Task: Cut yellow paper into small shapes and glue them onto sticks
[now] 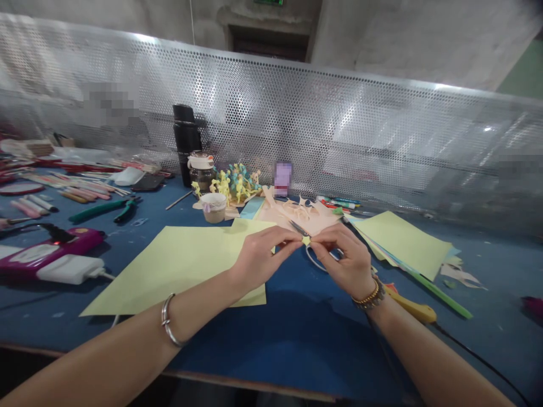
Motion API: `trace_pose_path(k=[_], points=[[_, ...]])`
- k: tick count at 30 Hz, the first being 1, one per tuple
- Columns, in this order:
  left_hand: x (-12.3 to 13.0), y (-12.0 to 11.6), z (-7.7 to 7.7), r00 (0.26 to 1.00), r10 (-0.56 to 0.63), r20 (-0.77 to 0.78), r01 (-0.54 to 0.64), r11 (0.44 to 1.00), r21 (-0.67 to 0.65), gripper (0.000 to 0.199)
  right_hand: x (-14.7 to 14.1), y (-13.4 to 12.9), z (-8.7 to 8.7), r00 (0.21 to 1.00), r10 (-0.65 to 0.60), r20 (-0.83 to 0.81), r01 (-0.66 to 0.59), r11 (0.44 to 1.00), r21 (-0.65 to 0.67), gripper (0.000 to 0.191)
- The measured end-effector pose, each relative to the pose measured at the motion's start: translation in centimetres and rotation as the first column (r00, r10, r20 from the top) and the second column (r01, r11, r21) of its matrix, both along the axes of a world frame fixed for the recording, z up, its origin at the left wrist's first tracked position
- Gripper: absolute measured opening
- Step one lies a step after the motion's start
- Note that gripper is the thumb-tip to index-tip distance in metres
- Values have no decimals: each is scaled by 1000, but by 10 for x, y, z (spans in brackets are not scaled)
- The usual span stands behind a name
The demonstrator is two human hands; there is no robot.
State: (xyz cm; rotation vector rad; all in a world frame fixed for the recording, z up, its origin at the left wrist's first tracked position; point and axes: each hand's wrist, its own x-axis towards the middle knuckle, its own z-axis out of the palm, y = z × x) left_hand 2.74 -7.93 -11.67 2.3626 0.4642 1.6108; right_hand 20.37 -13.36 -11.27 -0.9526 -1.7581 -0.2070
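Between the fingertips of both hands is a small pale yellow paper piece [306, 241], perhaps a cut flower or star. My left hand [265, 254] pinches it from the left, above a large yellow sheet [182, 260]. From the right, my right hand [344, 257] pinches the same piece. Just behind the fingertips lie scissors [299, 228], one white handle loop partly hidden by my right hand. Peach paper scraps [292, 213] spread out beyond them. Farther back stand yellow and teal paper flowers [237, 183] beside a small white cup [213, 207].
A yellow-handled corded tool [409, 305] lies by my right forearm, near stacked paper sheets [403, 240]. At left are a purple power strip [51, 249], green pliers [104, 210] and several pens. A black flask [186, 144] stands before the perforated metal screen [360, 124].
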Motion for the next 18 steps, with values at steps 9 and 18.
trace_pose_path(k=[9, 18], points=[[-2, 3, 1, 999, -15, -47, 19, 995, 96, 8, 3, 2, 1, 998, 49, -32, -52, 994, -97, 14], [-2, 4, 0, 997, 3, -80, 9, 989, 147, 11, 7, 4, 1, 995, 38, 88, -36, 999, -18, 14]])
